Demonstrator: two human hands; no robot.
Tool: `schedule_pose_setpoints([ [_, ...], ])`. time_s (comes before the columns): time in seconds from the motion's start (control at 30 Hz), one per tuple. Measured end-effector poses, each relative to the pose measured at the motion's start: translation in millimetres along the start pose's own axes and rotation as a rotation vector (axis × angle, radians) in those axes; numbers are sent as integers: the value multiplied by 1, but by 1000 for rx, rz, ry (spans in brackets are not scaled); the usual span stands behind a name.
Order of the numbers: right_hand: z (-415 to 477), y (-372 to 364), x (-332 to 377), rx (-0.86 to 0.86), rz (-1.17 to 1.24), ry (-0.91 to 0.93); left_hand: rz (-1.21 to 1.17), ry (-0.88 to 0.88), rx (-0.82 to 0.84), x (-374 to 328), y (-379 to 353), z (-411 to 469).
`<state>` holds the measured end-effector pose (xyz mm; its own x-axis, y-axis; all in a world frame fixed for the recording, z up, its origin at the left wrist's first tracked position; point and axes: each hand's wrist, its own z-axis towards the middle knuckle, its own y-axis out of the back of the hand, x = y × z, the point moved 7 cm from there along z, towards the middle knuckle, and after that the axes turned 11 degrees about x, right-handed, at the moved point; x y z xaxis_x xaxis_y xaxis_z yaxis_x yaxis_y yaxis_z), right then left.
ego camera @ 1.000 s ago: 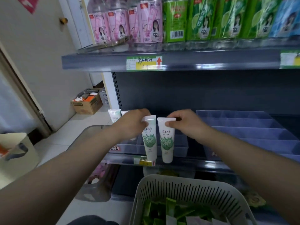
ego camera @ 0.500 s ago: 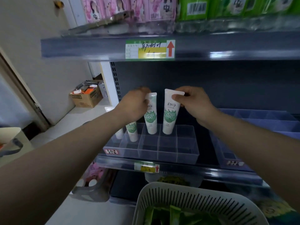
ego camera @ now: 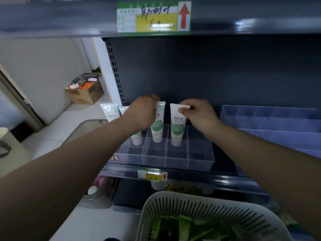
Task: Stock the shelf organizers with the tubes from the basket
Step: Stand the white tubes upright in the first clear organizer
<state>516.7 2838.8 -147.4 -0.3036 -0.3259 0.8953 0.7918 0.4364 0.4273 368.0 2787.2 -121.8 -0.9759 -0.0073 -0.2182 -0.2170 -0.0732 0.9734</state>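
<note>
left hand (ego camera: 141,114) and right hand (ego camera: 199,114) each pinch one tube's crimped end, tubes upright in the clear organizer (ego camera: 199,153).

Shop: price-tagged shelf (ego camera: 243,18)

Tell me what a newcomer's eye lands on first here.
At centre, the left hand and right hand each hold the top of a white-and-green tube, left tube and right tube, cap-down in the clear organizer. Above hangs a price label with a red arrow; below, a slotted basket.
</note>
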Motion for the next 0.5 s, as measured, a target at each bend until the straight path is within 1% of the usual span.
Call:
schedule_pose_setpoints([
  [0.37,4,-7,-4,-4,-42,-9,35,33,-16,0,-9,2],
  [0.5,1,-9,-5,13,-59,-19,43,29,11,-5,-10,-3],
])
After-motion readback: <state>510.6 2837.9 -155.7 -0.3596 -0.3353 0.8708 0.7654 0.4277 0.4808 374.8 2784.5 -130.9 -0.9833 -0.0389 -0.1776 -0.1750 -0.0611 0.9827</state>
